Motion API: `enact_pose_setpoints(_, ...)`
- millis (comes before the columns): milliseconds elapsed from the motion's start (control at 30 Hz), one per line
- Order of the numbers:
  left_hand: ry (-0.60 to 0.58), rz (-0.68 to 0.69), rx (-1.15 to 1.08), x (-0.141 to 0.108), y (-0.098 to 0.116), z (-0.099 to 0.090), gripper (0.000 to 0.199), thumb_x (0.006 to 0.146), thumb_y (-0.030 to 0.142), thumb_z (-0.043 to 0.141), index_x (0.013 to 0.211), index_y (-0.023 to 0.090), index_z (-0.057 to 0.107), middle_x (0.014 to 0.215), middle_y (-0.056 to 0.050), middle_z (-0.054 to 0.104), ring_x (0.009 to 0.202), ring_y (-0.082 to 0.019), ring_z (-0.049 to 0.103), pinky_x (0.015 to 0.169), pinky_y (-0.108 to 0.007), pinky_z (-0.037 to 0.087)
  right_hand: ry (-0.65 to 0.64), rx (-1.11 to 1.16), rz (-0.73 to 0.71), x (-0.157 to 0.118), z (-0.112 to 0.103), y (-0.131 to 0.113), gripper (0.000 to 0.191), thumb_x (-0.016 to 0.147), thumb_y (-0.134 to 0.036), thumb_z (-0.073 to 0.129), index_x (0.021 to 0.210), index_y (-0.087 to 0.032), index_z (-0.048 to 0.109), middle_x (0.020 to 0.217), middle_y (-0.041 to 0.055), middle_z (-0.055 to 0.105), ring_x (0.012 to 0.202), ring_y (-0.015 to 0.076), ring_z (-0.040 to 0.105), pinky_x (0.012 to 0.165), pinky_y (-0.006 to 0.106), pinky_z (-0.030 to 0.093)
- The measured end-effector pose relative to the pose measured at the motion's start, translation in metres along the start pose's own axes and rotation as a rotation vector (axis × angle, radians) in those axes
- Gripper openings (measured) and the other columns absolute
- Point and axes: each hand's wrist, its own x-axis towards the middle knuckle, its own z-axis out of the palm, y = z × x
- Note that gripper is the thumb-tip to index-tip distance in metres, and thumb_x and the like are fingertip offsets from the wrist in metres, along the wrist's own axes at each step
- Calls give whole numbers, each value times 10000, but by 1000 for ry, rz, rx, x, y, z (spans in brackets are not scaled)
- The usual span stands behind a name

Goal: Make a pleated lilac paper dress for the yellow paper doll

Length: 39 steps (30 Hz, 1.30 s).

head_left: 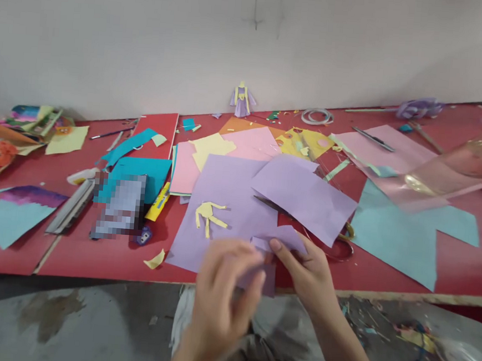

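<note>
My right hand (311, 272) pinches a small cut piece of purple paper (288, 239) between thumb and fingers, above the table's front edge. Just to its left is my left hand (226, 290), blurred, its fingers curved and the thumb apart, with nothing visible in it. Beneath them lies a large purple sheet (236, 185). On that sheet rests a small yellow paper figure (210, 217) with arms and legs. Another purple sheet (306, 194) partly covers a pair of scissors (347, 241), whose blade tip and handle stick out.
A finished-looking paper doll (242, 100) leans against the wall. Left are teal paper (141, 170), a yellow cutter (158, 202), a purple sharpener (144, 235) and a yellow scrap (155, 259). Light blue (394, 242) and pink sheets (394, 145) lie right, beside a blurred transparent object (454, 169).
</note>
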Motion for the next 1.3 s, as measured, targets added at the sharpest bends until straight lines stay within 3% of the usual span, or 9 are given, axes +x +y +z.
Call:
enact_pose_setpoints(67,63,-37,-20,36,-17,11,318,963,314,573,1274,249,562,1265,-101,585,1064,-217,599,960,-409,510,-1,-2,2,0,-1,1,188,905,-338,657,762,-216,673,624,-13,680,561,117,629,543,208,519)
enact_pose_setpoints(200,-99,-168,-306,64,-32,26,195,992,339,531,1109,233,645,1050,-42,686,973,-164,645,849,-273,517,-31,-32,1,-1,-2,2,185,909,-345,652,772,-222,669,621,-18,684,558,117,639,548,205,520)
enact_pose_setpoints(300,-88,-260,-385,58,-32,30,204,988,353,540,979,216,692,927,-20,693,861,-135,644,782,-226,497,-51,-76,16,-2,-1,3,157,916,-349,644,820,-230,677,645,-20,698,586,115,657,570,197,530)
enact_pose_setpoints(500,-81,-410,-547,54,-39,32,239,949,414,595,969,192,683,691,27,588,596,-72,544,583,-171,445,-62,-113,11,-3,2,0,152,927,-338,633,830,-228,672,651,-28,695,590,100,654,571,178,520)
enact_pose_setpoints(667,17,-479,-646,56,-40,30,267,949,448,584,987,190,639,596,60,477,495,-53,439,448,-143,349,46,-69,2,-4,2,-2,138,936,-327,619,857,-229,675,638,-32,676,568,98,625,555,182,518)
enact_pose_setpoints(800,-75,-449,-633,55,-36,28,290,974,459,531,1042,191,617,551,73,454,461,-55,406,440,-153,334,20,-75,23,-4,1,-3,175,932,-347,620,814,-225,662,639,-28,676,574,106,629,567,195,526)
enact_pose_setpoints(967,-156,-401,-523,55,-33,29,273,943,430,592,1072,192,623,647,41,549,545,-75,517,501,-167,405,-20,-97,53,-3,1,1,177,924,-377,627,830,-230,657,654,-23,682,584,124,638,572,216,528)
enact_pose_setpoints(1100,-134,-429,-535,56,-34,32,280,936,448,592,975,175,643,703,7,614,576,-97,570,476,-174,428,-41,-98,45,-2,1,2,240,955,-412,570,850,-224,678,692,3,703,604,147,648,597,251,544)
enact_pose_setpoints(1300,-100,-451,-590,57,-33,33,256,940,425,597,1026,185,602,751,-5,653,612,-108,590,469,-162,445,2,-85,86,-3,1,2,437,1007,-480,426,809,-213,710,701,54,706,672,195,664,620,298,555)
